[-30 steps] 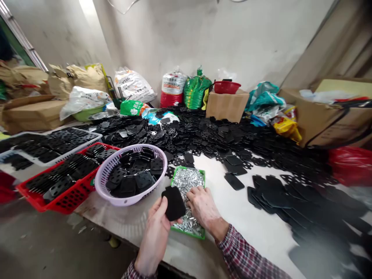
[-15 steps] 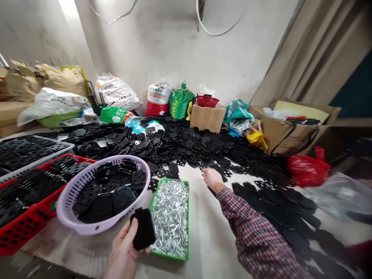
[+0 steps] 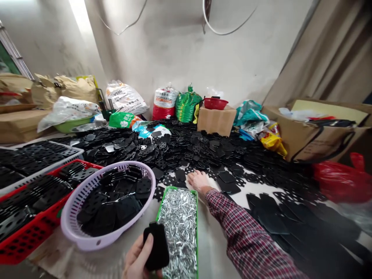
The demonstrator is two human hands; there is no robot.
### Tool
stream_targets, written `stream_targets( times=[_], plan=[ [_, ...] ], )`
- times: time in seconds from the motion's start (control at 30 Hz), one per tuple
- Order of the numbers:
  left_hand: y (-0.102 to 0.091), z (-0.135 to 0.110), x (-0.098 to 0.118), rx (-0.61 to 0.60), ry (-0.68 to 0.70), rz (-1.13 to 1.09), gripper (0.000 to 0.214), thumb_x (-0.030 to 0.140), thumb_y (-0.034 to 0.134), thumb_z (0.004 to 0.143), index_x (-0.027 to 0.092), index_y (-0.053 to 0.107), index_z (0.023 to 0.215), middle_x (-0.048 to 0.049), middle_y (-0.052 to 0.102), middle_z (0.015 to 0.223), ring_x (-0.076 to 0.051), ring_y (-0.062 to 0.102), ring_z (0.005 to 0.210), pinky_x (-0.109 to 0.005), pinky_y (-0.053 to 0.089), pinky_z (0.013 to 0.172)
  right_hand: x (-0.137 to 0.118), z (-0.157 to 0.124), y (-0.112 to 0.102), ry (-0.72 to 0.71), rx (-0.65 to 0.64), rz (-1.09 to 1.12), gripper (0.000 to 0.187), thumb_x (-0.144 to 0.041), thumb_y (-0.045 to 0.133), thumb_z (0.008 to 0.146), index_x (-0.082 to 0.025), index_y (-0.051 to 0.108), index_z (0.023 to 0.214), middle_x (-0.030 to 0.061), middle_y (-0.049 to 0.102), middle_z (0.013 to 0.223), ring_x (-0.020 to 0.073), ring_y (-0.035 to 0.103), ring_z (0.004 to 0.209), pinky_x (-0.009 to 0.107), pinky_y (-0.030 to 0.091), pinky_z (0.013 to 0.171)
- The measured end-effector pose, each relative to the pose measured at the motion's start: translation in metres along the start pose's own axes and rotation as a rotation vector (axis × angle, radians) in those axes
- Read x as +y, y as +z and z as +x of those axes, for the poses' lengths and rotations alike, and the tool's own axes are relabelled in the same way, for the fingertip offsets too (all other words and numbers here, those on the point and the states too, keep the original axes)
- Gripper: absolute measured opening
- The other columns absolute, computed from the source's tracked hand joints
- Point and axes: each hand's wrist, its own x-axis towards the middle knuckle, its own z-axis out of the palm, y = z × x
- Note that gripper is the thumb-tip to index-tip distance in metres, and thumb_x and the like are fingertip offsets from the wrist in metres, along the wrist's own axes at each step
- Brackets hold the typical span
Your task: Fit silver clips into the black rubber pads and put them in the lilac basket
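My left hand (image 3: 138, 256), low in the view, grips a flat black plate (image 3: 157, 246) with rounded corners and a small tab on top, the thumb across its face. Right behind that plate is a green-rimmed tray (image 3: 197, 236) full of small silver metal pins (image 3: 180, 224). My right hand (image 3: 198, 180) stretches past the tray's far end. Its fingers, slightly apart, reach down to loose black plates with holes (image 3: 171, 179) at the near edge of the pile; the fingertips are partly hidden. No held piece shows in it.
On the left stand a purple basket (image 3: 66, 221) and a red crate (image 3: 43, 228), both with black plates. A large heap of black plates (image 3: 186, 147) spreads behind, and more plates (image 3: 270, 213) lie right. Bags, a small carton (image 3: 216, 121) and a larger box (image 3: 322, 139) line the back.
My right hand has moved left and onto the perforated plates behind the tray. My left hand still holds its plate. The view has turned slightly left, shifting the scene rightward.
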Motion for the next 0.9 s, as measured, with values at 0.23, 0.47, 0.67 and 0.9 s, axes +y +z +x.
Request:
stream_targets(
  times=[0.23,0.47,0.67,0.9],
  plan=[
    [-0.002,-0.007,0.006,-0.032,-0.034,-0.022,0.051,0.044,0.087,0.059,0.013,0.073,0.097,-0.004,0.071,0.075,-0.016,0.059,0.054,-0.025,0.045,0.04,0.026,-0.07,-0.027,0.02,-0.111,0.058,0.015,-0.019,0.053,0.099,-0.016,0.068,0.1,0.0056,0.067,0.094,0.0203,0.062,0.089,0.033,0.045,0.082],
    [0.004,-0.02,0.001,-0.133,-0.015,0.005,0.051,0.045,0.082,0.066,0.013,0.071,0.104,-0.0068,0.071,0.087,-0.018,0.061,0.062,-0.027,0.047,0.043,0.018,-0.106,-0.031,0.12,-0.085,0.084,0.025,-0.031,0.061,0.092,-0.016,0.064,0.112,0.0121,0.066,0.112,0.0267,0.058,0.103,0.031,0.039,0.081],
    [0.016,-0.035,0.008,-0.106,-0.015,-0.04,0.045,0.042,0.08,0.071,0.015,0.068,0.106,-0.0093,0.071,0.103,-0.022,0.067,0.082,-0.027,0.052,0.054,-0.005,-0.107,-0.022,0.143,-0.058,0.143,0.038,-0.031,0.068,0.083,-0.017,0.062,0.118,0.0134,0.062,0.111,0.0306,0.054,0.105,0.034,0.038,0.083],
    [0.011,-0.037,0.018,-0.19,0.05,-0.087,0.033,0.039,0.072,0.081,0.017,0.068,0.106,-0.0084,0.07,0.113,-0.024,0.066,0.097,-0.029,0.056,0.067,0.012,-0.119,-0.017,0.139,-0.017,0.317,0.053,0.0,0.056,0.072,-0.014,0.061,0.123,0.0123,0.059,0.111,0.023,0.058,0.097,0.026,0.04,0.081]
  ],
)
